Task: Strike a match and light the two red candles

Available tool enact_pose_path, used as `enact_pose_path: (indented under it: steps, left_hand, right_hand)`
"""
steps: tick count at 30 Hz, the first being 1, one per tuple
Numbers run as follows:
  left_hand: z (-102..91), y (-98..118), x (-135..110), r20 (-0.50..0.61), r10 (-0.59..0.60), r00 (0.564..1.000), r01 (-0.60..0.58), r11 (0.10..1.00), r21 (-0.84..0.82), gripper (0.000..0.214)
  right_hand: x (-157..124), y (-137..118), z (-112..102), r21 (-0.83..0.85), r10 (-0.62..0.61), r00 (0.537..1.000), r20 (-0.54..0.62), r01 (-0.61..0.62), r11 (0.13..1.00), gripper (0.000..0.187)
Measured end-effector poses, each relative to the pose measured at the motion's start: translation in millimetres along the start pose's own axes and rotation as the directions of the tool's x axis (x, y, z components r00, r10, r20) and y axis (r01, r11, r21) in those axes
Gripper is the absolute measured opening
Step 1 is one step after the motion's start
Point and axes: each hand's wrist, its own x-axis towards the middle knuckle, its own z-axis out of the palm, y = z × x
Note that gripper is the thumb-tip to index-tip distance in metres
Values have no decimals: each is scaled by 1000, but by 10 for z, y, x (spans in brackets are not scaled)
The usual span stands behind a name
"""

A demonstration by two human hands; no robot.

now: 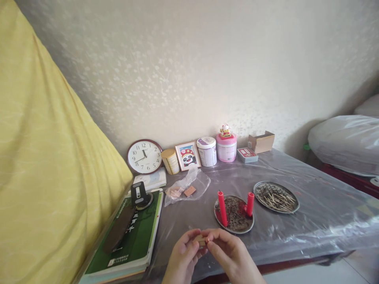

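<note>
Close to the table's front edge, my left hand (187, 252) grips a small tan matchbox (201, 240) between thumb and fingers. My right hand (226, 248) meets it at the box's right end, its thumb and forefinger pinched on a tiny red-tipped piece that looks like a match (208, 239). Most of that piece is hidden by the fingers. Just beyond my hands is a round metal plate (237, 228) stained with dark residue and red wax. On it a taller red candle (222, 209) leans slightly, and a shorter red candle (250, 204) stands at the right; no flame shows.
Right of the candles, a second metal plate (259, 185) carries many used matchsticks (280, 201). A clear plastic bag (204, 183) with small tan boxes lies behind. Green book (136, 236) at left; clock (145, 156), tins (207, 154), framed picture (187, 156) and cardboard box (262, 142) line the wall.
</note>
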Motion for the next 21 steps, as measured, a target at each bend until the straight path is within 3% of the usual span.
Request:
enact_pose_path:
  steps: [9, 15, 21]
  left_hand:
    - [8, 29, -11, 20, -42, 999, 41, 996, 74, 36]
    - [-103, 20, 34, -94, 4, 996, -1, 1000, 31, 33]
    - [-159, 10, 79, -127, 25, 992, -24, 1000, 12, 36]
  right_hand:
    - [30, -30, -84, -71, 1, 1000, 8, -1, 998, 21]
    - [75, 24, -197, -330, -159, 964, -212, 82, 940, 19]
    - [123, 122, -262, -196, -60, 921, -384, -18, 980, 25]
